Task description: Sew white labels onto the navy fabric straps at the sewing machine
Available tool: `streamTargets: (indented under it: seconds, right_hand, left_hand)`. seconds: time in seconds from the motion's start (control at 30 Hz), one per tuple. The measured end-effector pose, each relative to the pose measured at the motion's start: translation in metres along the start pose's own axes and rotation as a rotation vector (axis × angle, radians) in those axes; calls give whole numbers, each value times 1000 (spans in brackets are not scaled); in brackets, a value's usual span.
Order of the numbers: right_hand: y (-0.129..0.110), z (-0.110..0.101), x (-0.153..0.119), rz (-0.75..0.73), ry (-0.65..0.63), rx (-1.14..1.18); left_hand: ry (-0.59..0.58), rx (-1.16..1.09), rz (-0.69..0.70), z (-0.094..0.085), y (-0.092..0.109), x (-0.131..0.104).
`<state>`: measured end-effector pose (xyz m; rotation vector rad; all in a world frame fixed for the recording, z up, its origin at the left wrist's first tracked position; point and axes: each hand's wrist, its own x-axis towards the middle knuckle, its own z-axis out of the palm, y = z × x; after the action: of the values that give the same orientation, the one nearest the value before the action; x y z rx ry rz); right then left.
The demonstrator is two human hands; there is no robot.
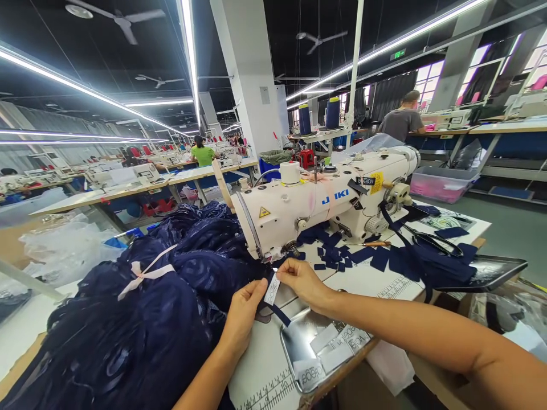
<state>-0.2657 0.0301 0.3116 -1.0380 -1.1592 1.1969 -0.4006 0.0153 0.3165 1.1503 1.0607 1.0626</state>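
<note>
A white label (272,289) with dark lettering lies between my two hands, just in front of the needle area of a white sewing machine (277,213). My right hand (301,283) pinches its upper end. At its left edge my left hand (247,310) has thumb and finger pressed together by the label and dark fabric. A navy strip (280,314) hangs below the label. Navy garments (162,319) are heaped left of the machine. More printed labels (337,356) lie on a metal tray (287,341) near the table's front edge.
Navy fabric pieces (380,258) are scattered right of the needle area. Black scissors (433,242) rest near a dark tray (498,265) at the right. A pink strip (143,276) lies on the heap. Thread cones (332,114) stand behind the machine. Two people sit farther back.
</note>
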Motion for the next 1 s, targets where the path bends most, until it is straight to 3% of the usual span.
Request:
streamTargets:
  seconds: [0.33,0.63,0.77,0.83,0.9,1.0]
  right_hand:
    - [5,4,-3,0,20,-43]
    - [-1,7,-5,23,39,15]
    - [-1,-2,-6,11,-73,-12]
    - [1,-17,1,-9,-218,-152]
    - [1,-39,18,-84,-285,-466]
    - [-5,-73,53,-289,-131,-1137]
  left_hand:
    - [102,85,-47,7,-2,-1]
    - [69,87,-90,4,-7,5]
    - [2,157,-91,-1,-4,7]
    - [-46,280,-32,-6,0,7]
    - [-84,510,119,-12,6,7]
    - [-46,1015,602,-15,10,12]
